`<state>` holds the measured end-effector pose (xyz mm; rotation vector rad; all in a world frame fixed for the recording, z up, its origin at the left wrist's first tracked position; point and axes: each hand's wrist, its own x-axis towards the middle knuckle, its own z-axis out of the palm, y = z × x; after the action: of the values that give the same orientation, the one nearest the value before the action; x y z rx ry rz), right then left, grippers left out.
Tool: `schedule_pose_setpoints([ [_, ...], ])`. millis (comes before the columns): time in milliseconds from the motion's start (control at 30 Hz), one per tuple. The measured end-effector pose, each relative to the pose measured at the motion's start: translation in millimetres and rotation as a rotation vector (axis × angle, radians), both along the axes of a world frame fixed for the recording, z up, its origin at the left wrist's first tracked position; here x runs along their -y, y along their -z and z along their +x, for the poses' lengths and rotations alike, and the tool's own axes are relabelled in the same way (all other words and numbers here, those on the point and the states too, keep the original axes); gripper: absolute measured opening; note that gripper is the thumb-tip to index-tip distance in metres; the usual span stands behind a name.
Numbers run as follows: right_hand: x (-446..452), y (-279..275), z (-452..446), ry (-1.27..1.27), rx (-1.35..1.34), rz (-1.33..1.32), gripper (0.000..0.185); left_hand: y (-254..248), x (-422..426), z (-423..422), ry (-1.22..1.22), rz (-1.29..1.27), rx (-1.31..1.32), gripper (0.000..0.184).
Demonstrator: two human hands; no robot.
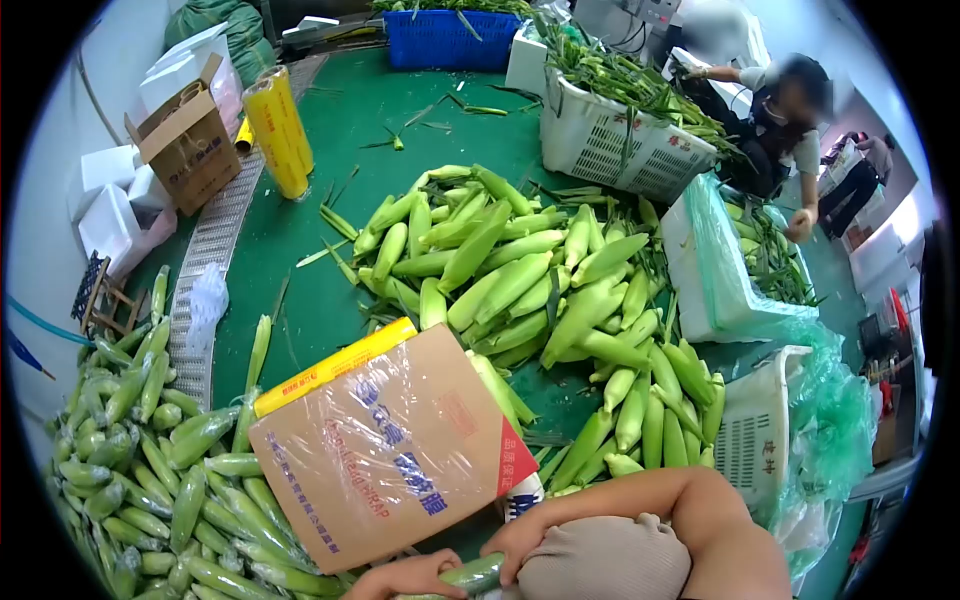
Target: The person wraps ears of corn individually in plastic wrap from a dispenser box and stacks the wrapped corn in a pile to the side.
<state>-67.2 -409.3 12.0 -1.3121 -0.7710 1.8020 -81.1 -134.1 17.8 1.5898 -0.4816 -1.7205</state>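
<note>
At the bottom edge of the view, my left hand (412,576) and my right hand (516,541) are both closed on one green ear of corn (474,573), partly hidden by the fingers. Just beyond them a cardboard cling wrap box (385,440) lies tilted, with a yellow cling wrap roll (335,367) along its far edge. To the left is a big heap of film-wrapped corn ears (185,505). A pile of unwrapped husked corn (520,270) covers the middle of the green floor.
A white crate of leaves (630,150) and a foam box lined with green plastic (690,265) stand to the right, near a co-worker (775,130). An open carton (190,150) and upright yellow rolls (278,135) are at the far left. A blue crate (450,40) sits at the back.
</note>
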Motion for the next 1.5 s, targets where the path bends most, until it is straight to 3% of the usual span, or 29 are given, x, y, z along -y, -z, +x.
schedule_pose_setpoints([
  [67,0,11,-2,0.101,0.100,0.044,0.061,-19,-20,12,-0.039,-0.090,0.074,0.081],
  [133,-3,4,21,0.373,0.250,0.110,0.063,-81,-37,26,-0.294,-0.145,0.447,0.041],
  [167,-6,-19,31,0.450,0.233,0.096,0.062,-100,-66,20,-0.818,-0.062,0.237,0.046],
  [200,-8,-42,41,0.527,0.217,0.085,0.061,-126,-52,25,-1.093,-0.143,0.323,0.042],
  [233,-26,-76,62,0.564,0.171,0.048,0.057,-101,-57,39,-1.112,-0.477,0.776,0.051],
  [300,-76,-52,73,1.193,-0.150,0.208,0.054,-111,-13,54,-1.673,-1.084,0.642,0.063],
  [367,-108,-61,93,1.671,-0.581,0.267,0.052,-129,9,69,-1.626,-0.954,1.119,0.064],
  [400,-112,-71,105,1.870,-0.844,0.250,0.052,-127,26,68,-1.612,-1.020,1.130,0.067],
  [500,-118,-65,105,1.900,-0.998,0.235,0.049,-128,23,56,-0.892,-0.725,1.319,0.069],
  [533,-113,-67,98,1.665,-1.020,0.232,0.052,-108,39,66,-0.741,-1.004,1.575,0.049],
  [567,-103,-71,88,1.580,-1.016,0.212,0.050,-100,21,72,-0.247,-0.915,1.810,0.030],
  [667,-73,-74,73,1.060,-1.087,0.135,0.045,-101,23,82,-0.438,-0.873,1.938,0.028],
  [700,-73,-55,73,0.960,-1.133,0.201,0.055,-107,8,82,-0.400,-0.772,1.930,0.030],
  [733,-77,-100,77,1.006,-0.726,-0.013,0.063,-111,-9,86,-0.333,-0.631,2.004,0.032],
  [833,-44,-69,74,0.859,-0.228,0.324,0.068,-143,-112,113,-0.245,-0.196,2.164,0.025],
  [900,-13,-60,78,0.986,0.111,0.266,0.050,-191,-212,144,-0.492,0.531,2.312,0.028],
  [967,13,-48,86,1.361,0.050,0.136,0.030,-248,-283,152,-0.702,1.203,2.367,0.035],
  [1033,49,-25,103,1.584,0.045,0.165,0.024,-266,-301,131,-0.691,1.615,2.576,0.038],
  [1100,110,25,116,1.763,0.566,-0.067,0.022,-232,-291,128,-0.993,1.329,2.458,0.037],
  [1167,170,59,119,1.925,0.997,-0.223,0.034,-161,-227,131,-1.205,0.660,2.095,0.029],
  [1200,189,66,117,1.928,1.050,-0.264,0.037,-121,-176,130,-1.226,0.571,1.877,0.020],
  [1233,207,61,113,1.925,1.114,-0.311,0.041,-98,-139,130,-1.011,0.341,1.834,0.016],
  [1267,222,52,107,1.391,1.636,-0.748,0.047,-87,-107,117,-0.809,0.371,1.889,0.025],
  [1300,225,56,98,1.203,1.752,-0.977,0.062,-75,-76,106,-0.611,0.383,1.940,0.033],
  [1333,233,67,87,1.067,1.683,-0.971,0.071,-69,-57,101,-0.570,0.242,1.859,0.040],
  [1400,283,142,41,0.867,1.570,-1.010,0.087,-20,-41,85,-0.367,0.338,1.747,0.051],
  [1433,239,86,32,0.710,1.293,-1.189,0.082,-15,-37,81,-0.327,0.250,1.689,0.054],
  [1467,248,102,17,0.701,1.445,-1.013,0.079,-18,-29,76,-0.398,0.224,1.481,0.055],
  [1500,237,86,17,0.671,1.605,-0.953,0.078,-7,-30,73,-0.305,0.275,1.536,0.056],
])
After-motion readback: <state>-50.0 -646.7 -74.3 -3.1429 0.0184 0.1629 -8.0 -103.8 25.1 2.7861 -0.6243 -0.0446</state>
